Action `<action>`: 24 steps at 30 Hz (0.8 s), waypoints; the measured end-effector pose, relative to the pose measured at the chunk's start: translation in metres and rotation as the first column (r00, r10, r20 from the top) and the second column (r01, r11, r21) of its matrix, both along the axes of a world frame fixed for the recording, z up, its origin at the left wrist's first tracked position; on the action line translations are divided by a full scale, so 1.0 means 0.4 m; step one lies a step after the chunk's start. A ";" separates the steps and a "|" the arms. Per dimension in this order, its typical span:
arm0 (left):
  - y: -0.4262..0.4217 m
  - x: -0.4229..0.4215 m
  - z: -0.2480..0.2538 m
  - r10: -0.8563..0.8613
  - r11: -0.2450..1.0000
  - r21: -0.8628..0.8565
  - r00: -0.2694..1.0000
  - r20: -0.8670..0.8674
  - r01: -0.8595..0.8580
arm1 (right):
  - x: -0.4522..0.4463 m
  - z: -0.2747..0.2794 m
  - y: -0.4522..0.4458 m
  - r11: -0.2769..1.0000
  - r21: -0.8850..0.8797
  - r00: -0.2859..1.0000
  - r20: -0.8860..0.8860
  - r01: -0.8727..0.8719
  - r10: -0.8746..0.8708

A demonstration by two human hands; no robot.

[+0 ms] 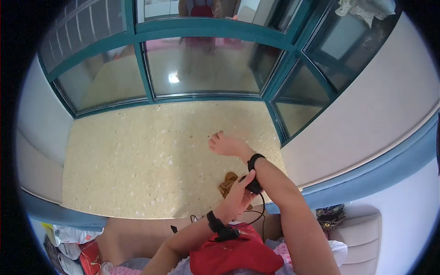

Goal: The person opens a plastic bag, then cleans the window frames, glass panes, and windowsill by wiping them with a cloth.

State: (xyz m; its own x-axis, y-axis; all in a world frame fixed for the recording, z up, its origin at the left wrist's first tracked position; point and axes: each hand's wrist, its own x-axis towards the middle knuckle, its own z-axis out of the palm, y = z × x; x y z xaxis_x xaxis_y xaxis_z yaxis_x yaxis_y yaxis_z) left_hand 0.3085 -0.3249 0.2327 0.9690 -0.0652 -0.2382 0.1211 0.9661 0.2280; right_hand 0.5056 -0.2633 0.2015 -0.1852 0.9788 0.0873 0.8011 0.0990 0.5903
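My right hand (224, 144) is over the speckled stone sill (123, 160), its fingers curled in and nothing visible in them. A black strap (255, 160) circles that wrist. My left hand (237, 196) reaches across below it, thumb and fingers around a small black device (253, 184) beside the right forearm. A black cable hangs from the device. Another black strap with a module (224, 230) is on my left wrist. Partly hidden behind my left hand, a small brown object (228, 182) lies near the sill's front edge.
Green-framed windows (206, 68) stand behind the sill. White lace cloth (369, 9) hangs at the upper right. Bags and cloth (78, 243) sit at the lower left. On the right are a patterned bag (331, 217) and a pale cushioned seat (362, 243). Red fabric (233, 256) covers my lap.
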 end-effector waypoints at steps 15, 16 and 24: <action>0.114 -0.002 -0.033 -0.024 1.000 -0.004 0.921 0.390 0.028 | -0.044 0.339 0.108 0.755 -0.071 -0.758 -0.054 0.652 0.650; 0.122 -0.005 -0.022 -0.083 0.996 0.002 0.904 0.419 0.090 | -0.045 0.352 0.111 0.740 -0.082 -0.745 -0.094 0.667 0.661; 0.152 -0.016 0.052 -0.139 0.923 0.382 0.959 0.249 0.035 | 0.009 0.288 0.078 0.685 0.451 0.787 -0.538 0.572 -0.302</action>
